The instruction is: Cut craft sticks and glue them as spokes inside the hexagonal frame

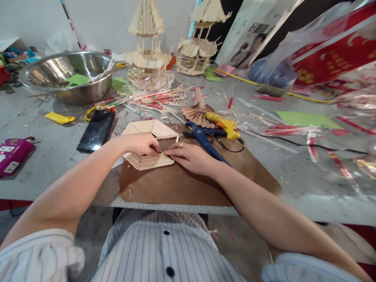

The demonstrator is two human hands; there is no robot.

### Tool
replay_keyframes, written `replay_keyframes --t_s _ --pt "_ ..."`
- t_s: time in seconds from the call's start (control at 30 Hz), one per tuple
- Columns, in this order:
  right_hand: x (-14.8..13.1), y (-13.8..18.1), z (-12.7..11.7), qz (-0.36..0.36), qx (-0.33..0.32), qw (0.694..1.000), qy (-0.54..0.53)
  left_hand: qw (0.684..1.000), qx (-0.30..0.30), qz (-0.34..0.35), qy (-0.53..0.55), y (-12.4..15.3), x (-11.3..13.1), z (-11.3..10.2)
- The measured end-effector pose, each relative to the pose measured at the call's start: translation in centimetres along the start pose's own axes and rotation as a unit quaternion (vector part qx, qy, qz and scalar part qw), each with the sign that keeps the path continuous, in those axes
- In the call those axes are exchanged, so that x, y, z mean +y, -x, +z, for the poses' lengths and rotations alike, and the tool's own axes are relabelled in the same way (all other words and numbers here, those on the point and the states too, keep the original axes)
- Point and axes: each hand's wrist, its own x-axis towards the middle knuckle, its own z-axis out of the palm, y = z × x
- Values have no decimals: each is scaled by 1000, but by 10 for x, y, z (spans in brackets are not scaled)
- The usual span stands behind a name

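Note:
A six-sided panel of pale wooden sticks [152, 162] lies on brown paper, with an open gap on its right side. Over that gap, my left hand [144, 144] is closed in a pinch. My right hand [192, 158] meets it from the right, thumb and fingers pressed together. Between the two sets of fingertips is a thin wooden stick, mostly hidden. Just beyond my right hand are blue-handled cutters [202, 139] and a yellow hot glue gun [225, 124], its tip by a pleated brown paper fan [195, 114].
A black phone [96, 131], a yellow utility knife [60, 117] and a purple power strip [15, 156] are on the left. Behind them stands a steel bowl [85, 92]. Two stick pagodas [146, 58] stand at the back, with loose sticks [158, 98] before them. The brown paper [182, 190] reaches near the table edge.

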Motion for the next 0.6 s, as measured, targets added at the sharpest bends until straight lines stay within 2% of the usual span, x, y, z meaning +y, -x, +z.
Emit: replay_keyframes --t_s 0.1,0.17,0.23,0.33,0.4,0.5,0.6 --pt "0 3 -14 49 52 997 42 1000 16 -9 -9 0 2 0" --pt "1 7 -29 126 107 982 91 999 30 -18 -13 1 4 -1" --pt "4 12 -45 229 130 953 153 999 42 -28 -14 2 5 -2" --pt "10 18 -59 361 49 903 229 997 72 -42 0 4 6 -3" --pt "15 20 -61 402 -31 878 256 994 93 -45 25 5 6 -3" --pt "22 20 -58 377 -116 881 261 989 117 -25 83 5 9 -2" --pt "27 18 -56 320 -151 903 244 977 149 14 149 4 10 0"
